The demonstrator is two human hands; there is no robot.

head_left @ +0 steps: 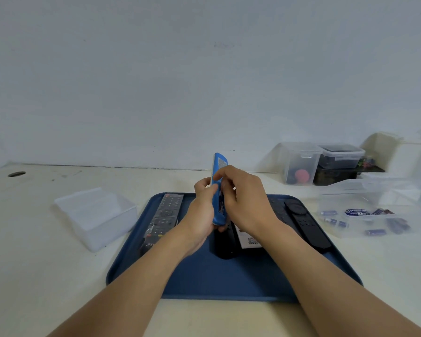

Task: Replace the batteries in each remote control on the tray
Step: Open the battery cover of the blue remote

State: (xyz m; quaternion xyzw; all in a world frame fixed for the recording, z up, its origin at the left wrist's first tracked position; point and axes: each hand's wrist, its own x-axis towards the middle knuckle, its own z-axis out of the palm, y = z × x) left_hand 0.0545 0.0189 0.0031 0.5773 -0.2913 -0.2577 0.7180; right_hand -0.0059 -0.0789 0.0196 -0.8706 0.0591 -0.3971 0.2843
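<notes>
Above the tray [229, 276], blue remote [218, 171] in both hands.

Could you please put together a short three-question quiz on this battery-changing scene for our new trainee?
1. True or false: the blue remote lies flat on the blue tray.
2. Which hand wraps the blue remote from behind: A) the left hand B) the right hand?
3. Fill in: the loose batteries lie in a clear container on the tray's ____ side.

Key:
1. False; both hands hold it raised on end above the tray.
2. A; the right hand's fingers work at its open back.
3. Right.
</notes>
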